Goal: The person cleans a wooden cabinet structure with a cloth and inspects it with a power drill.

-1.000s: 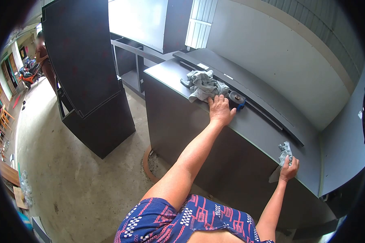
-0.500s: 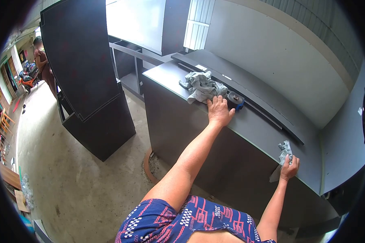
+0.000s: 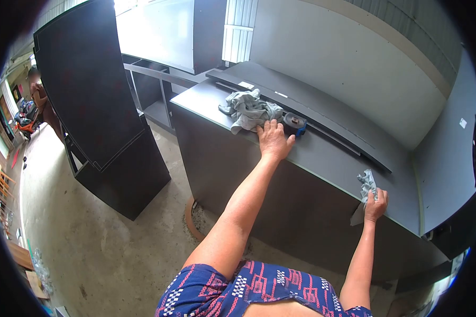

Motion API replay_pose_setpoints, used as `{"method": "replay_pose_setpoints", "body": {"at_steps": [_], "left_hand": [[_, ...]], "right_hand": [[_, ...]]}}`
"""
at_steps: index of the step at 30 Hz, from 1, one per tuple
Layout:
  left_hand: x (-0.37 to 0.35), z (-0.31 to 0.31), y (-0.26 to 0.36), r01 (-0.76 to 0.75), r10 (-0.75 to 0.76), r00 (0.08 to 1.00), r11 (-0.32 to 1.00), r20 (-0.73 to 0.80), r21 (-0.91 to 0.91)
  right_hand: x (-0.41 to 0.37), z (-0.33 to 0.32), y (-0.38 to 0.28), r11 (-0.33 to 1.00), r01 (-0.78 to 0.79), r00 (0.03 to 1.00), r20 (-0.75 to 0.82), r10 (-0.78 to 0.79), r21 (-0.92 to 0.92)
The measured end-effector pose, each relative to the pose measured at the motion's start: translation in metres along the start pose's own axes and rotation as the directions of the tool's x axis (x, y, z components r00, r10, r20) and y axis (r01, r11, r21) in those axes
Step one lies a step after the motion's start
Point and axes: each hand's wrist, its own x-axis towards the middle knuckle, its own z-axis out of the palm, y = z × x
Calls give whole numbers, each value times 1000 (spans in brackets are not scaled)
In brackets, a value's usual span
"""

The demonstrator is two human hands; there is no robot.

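My left hand point(image 3: 273, 140) lies with its fingers spread on the near edge of the grey cabinet top point(image 3: 322, 168), its fingertips by a crumpled grey cloth point(image 3: 250, 110). Just right of those fingers sits a black and blue tape measure point(image 3: 294, 124). My right hand point(image 3: 375, 205) is closed on a smaller light cloth point(image 3: 367, 183) at the cabinet's near edge, farther right. Behind the cloth and tape, a long dark strip point(image 3: 307, 117) lies along the top.
A tall black cabinet point(image 3: 84, 84) stands at the left on the concrete floor point(image 3: 111, 248). Beyond it is another person point(image 3: 42, 100) near a motorbike point(image 3: 26, 117). A large pale panel point(image 3: 344, 68) rises behind the top, and a grey side panel point(image 3: 452, 153) stands right.
The view has shifted, so the cabinets appear farther left. Both hands keep nearly the same places on the cabinet, the right one still with its cloth.
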Motion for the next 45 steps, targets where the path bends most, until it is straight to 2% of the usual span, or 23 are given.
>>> {"method": "replay_pose_setpoints", "body": {"at_steps": [5,9,12,15,17,20,21,23,26,28,29,31,32,33,34,35,37,39,40,41,43,44,45], "left_hand": [[0,0,1,14,-14,1000,1000,4,23],[1,-13,5,32,-35,997,999,73,43],[2,-1,1,34,-34,999,999,16,4],[1,1,3,2,-3,1000,999,2,44],[-3,-1,4,-26,25,998,1000,-56,-14],[0,16,-15,-150,73,966,940,-248,-308],[-2,14,-17,-215,91,935,913,-342,-345],[-13,14,-18,-265,101,829,937,-549,-228],[-64,-1,-7,-292,77,823,907,-563,-302],[-115,15,-20,-268,29,860,875,-509,-402],[-148,21,-27,-195,14,913,893,-408,-406],[-229,55,-65,174,-196,980,910,-21,-376],[-275,75,-91,294,-272,956,909,114,-296],[-313,65,-99,426,-354,872,889,337,-169],[-361,91,-144,505,-404,735,862,544,-43],[-394,70,-139,527,-431,613,847,662,64],[-438,54,-128,479,-432,405,851,806,215],[-465,53,-110,392,-388,263,880,883,269],[-471,57,-102,348,-350,231,901,908,259],[-472,63,-91,300,-306,211,924,928,236],[-468,80,-73,194,-184,179,970,966,149],[-464,86,-60,135,-120,161,986,980,98],[-460,96,-50,78,-54,145,996,988,43]], "right_hand": [[2,-4,-4,999,-33,998,45,34,-19],[8,-19,-13,1000,-22,992,124,21,13],[8,-14,5,999,-3,993,120,-2,47],[1,-22,45,992,-125,979,160,128,-31],[-3,-31,69,983,-168,971,161,178,-76],[-8,-41,106,964,-238,952,166,256,-118],[-10,-46,119,958,-250,951,153,270,-140],[-9,-57,146,939,-289,937,148,317,-185],[-11,-76,188,907,-332,916,142,376,-258],[-9,-86,209,888,-341,914,113,391,-308],[-11,-89,218,877,-348,910,104,401,-332],[-11,-92,236,869,-348,908,104,406,-352],[-11,-90,245,866,-349,909,96,406,-358],[-11,-87,251,863,-352,909,88,407,-364],[-9,-85,254,853,-360,903,89,421,-378],[-8,-81,258,856,-355,907,82,413,-377],[-7,-74,268,862,-340,917,71,392,-375],[-1,-73,258,851,-370,902,73,425,-373],[1,-71,255,839,-392,889,78,451,-378],[4,-71,258,874,-391,889,126,440,-289],[-7,-47,277,919,-289,953,8,302,-267],[3,-49,268,852,-452,851,160,501,-265],[8,-45,266,832,-497,799,245,550,-245]]}}
